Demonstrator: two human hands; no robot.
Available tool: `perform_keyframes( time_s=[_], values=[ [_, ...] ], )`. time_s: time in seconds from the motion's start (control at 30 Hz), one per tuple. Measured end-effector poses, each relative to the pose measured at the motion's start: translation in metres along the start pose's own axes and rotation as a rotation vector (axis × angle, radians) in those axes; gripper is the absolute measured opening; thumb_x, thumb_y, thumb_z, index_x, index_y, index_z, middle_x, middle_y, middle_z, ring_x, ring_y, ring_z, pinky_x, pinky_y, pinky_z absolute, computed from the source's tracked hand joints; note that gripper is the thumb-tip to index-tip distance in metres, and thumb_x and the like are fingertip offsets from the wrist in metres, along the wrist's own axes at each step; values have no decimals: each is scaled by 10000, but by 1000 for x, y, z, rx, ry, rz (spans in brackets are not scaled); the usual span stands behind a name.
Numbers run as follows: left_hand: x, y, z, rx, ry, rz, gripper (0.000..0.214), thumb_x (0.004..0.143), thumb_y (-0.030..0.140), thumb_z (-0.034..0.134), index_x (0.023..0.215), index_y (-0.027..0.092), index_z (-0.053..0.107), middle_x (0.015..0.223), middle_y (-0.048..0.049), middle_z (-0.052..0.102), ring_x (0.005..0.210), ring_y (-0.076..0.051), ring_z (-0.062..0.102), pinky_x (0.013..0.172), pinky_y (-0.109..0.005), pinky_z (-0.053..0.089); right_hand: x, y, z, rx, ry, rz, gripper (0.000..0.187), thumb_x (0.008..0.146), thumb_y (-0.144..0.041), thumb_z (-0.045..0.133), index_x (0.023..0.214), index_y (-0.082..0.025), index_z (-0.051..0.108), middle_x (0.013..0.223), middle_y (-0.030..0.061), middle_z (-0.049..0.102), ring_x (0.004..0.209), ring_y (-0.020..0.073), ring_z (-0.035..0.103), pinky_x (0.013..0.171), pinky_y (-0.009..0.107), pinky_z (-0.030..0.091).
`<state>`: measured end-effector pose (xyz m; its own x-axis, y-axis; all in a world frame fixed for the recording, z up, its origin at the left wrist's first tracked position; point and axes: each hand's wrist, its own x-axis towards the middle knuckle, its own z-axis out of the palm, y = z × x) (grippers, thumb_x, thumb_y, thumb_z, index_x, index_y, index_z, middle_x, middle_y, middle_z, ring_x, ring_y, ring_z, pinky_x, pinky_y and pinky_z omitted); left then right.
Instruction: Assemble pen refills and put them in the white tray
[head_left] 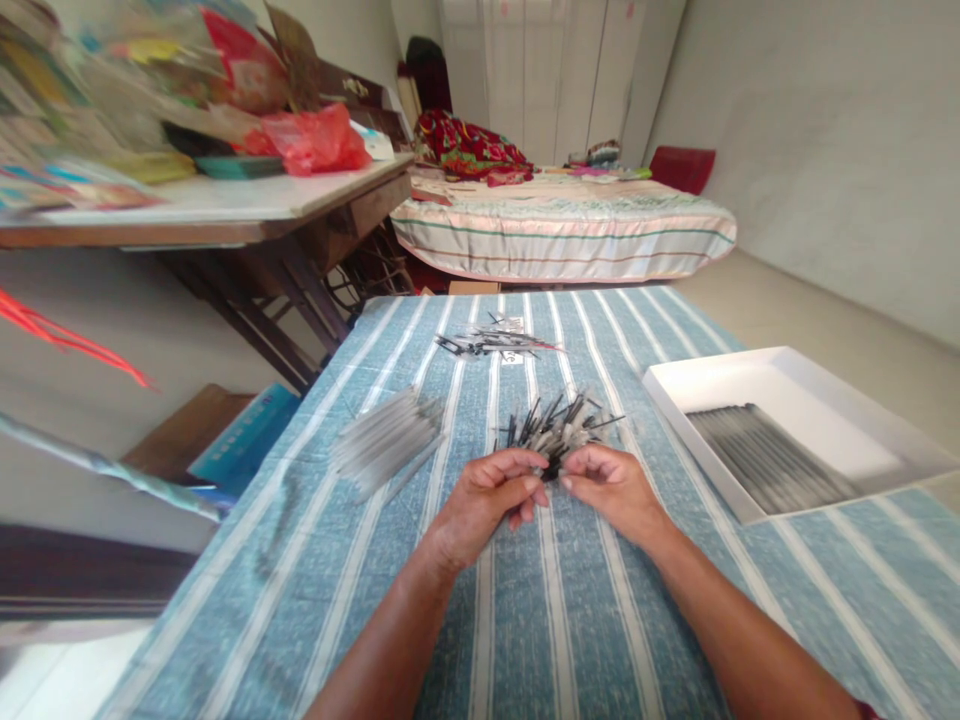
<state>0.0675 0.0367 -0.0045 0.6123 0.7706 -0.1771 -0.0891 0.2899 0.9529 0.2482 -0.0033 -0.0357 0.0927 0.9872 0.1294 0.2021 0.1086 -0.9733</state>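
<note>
Over the near edge of a loose pile of small black and clear pieces (559, 425), my two hands almost meet. My left hand (495, 495) is closed in a pinch, thumb against the fingers. Facing it, my right hand (611, 485) pinches too. A small dark bit shows between the fingertips, but its kind is too small to tell. Left of the pile lies a row of translucent, pen-like tubes (390, 435). Farther back, thin black sticks (495, 342) lie in a heap partly over a printed white label (513, 356).
A white open box (847, 420) at the right holds a row of dark grey, pen-like tubes (772, 460). Blue striped cloth (420, 640) covers the table. At left stands a cluttered desk (277, 205) with a red plastic bag (319, 140). A bed (562, 225) is behind.
</note>
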Motion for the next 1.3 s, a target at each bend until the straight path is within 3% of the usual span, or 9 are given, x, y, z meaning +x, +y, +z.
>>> perform_keyframes(
  time_s=[0.17, 0.33, 0.53, 0.7, 0.83, 1.0, 1.1, 1.2, 1.3],
  values=[
    [2, 1, -2, 52, 67, 4, 249, 741, 261, 627, 961, 147, 611, 664, -11, 627, 479, -74, 496, 428, -182, 336, -3, 0, -1, -271, -156, -99, 64, 708, -175, 582, 653, -162, 611, 565, -35, 553, 519, 90, 491, 496, 193, 375],
    [3, 0, -1, 73, 91, -4, 243, 724, 262, 631, 939, 150, 617, 642, -2, 627, 466, -75, 498, 420, -185, 332, -1, 0, -8, -549, -91, -233, 151, 775, -182, 553, 659, -180, 649, 591, -19, 597, 552, 102, 529, 544, 200, 381],
    [4, -1, 0, 110, 107, -17, 236, 726, 252, 622, 935, 144, 611, 637, 4, 616, 464, -72, 493, 408, -179, 321, 0, -2, -18, -840, -182, -196, 128, 788, -171, 556, 763, -217, 673, 693, -18, 679, 646, 132, 618, 587, 214, 384],
    [5, -3, -1, 142, 89, -27, 244, 730, 249, 614, 950, 145, 610, 638, 5, 616, 469, -76, 496, 408, -184, 327, -4, -5, -8, -1107, -255, -288, 102, 781, -188, 560, 784, -212, 659, 745, 31, 698, 683, 176, 642, 562, 238, 380],
    [5, -5, -2, 160, 73, -31, 236, 750, 240, 596, 964, 143, 601, 653, 4, 613, 483, -73, 493, 410, -178, 331, -4, -5, -2, -1191, -261, -241, 85, 775, -203, 568, 747, -202, 648, 709, 51, 695, 643, 190, 642, 538, 245, 370],
    [4, -5, -1, 158, 63, -35, 259, 742, 252, 608, 975, 140, 603, 656, 2, 618, 483, -74, 497, 411, -178, 332, -2, -3, -7, -992, -300, -199, 162, 813, -209, 527, 700, -186, 640, 708, 44, 676, 668, 172, 624, 579, 244, 385],
    [3, -3, 0, 162, 23, -37, 262, 742, 248, 605, 980, 140, 608, 669, -3, 626, 494, -78, 507, 421, -183, 337, -1, 0, -8, -561, -227, -145, 151, 804, -241, 558, 687, -172, 625, 645, 13, 636, 615, 136, 588, 568, 228, 403],
    [1, -1, 1, 169, -24, -39, 246, 746, 231, 593, 976, 145, 617, 667, -1, 628, 500, -78, 511, 430, -184, 342, -2, 3, -6, -50, -173, 16, 130, 729, -285, 651, 709, -161, 621, 569, -14, 606, 505, 108, 549, 482, 207, 422],
    [-2, 1, 2, 185, -59, -50, 240, 754, 220, 583, 979, 149, 623, 672, -2, 634, 495, -74, 512, 432, -184, 342, -2, 2, -4, 243, -160, 101, 181, 641, -288, 736, 706, -154, 632, 525, -20, 610, 448, 105, 545, 438, 208, 445]
  ],
)
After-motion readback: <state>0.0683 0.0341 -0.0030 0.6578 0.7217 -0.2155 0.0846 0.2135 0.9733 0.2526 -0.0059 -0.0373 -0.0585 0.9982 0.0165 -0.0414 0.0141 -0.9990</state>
